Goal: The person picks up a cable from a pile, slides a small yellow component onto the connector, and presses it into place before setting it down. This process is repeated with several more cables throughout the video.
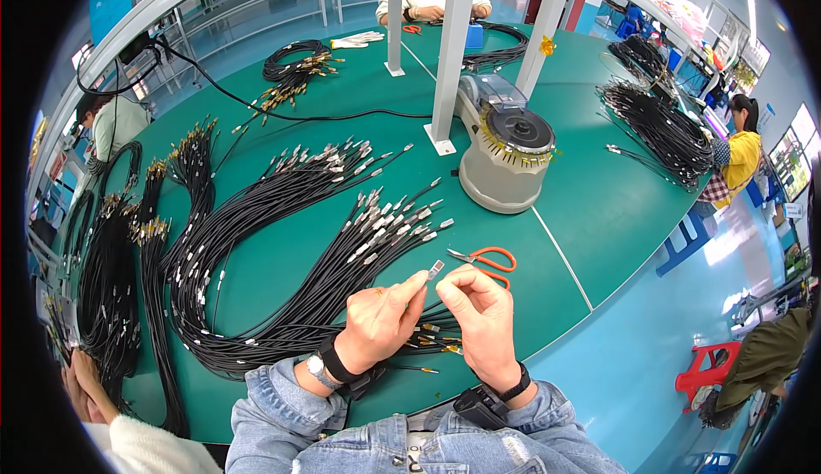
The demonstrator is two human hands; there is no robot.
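Head view:
Left hand (380, 316): grip pinched on the silver connector (435, 269), above the table's (599, 209) near edge.
Right hand (483, 311): grip clenched just beside that connector; contact unclear.
Cables (282, 243): black bundles fanned leftward.
Scissors (487, 259): orange-handled, just beyond the hands.
Tape dispenser (506, 145): mid-table.

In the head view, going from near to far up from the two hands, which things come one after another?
Left hand and right hand pinching a small metal connector → orange scissors → grey tape dispenser → white post.
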